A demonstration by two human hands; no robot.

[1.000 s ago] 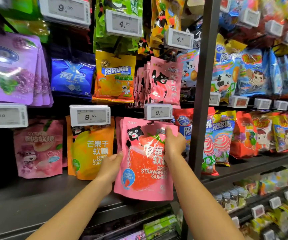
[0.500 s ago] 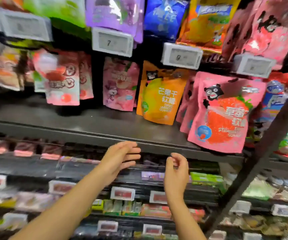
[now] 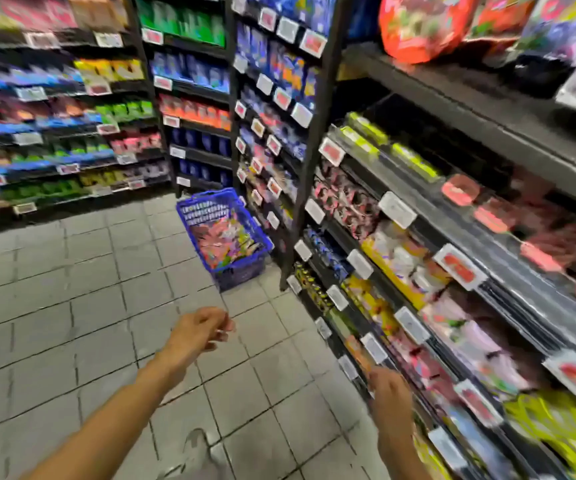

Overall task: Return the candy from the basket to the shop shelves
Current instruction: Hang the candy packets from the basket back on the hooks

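**Both hands empty, basket on floor ahead**

Blue basket (image 3: 226,233) sat on grey tiled floor (image 3: 72,306) at frame centre, against the shelving (image 3: 418,244) on the right, candy packets (image 3: 224,240) piled inside. Left hand (image 3: 198,332) hung mid-frame, fingers loosely curled, holding nothing. Right hand (image 3: 388,393) at lower right was blurred, loosely curled near the shelf edge, apparently empty.

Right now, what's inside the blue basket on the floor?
The blue basket holds a heap of colourful candy packets, mostly pink, orange and green. Motion blur hides labels and count; anything under the top layer is covered. Both hands are empty, away from it.
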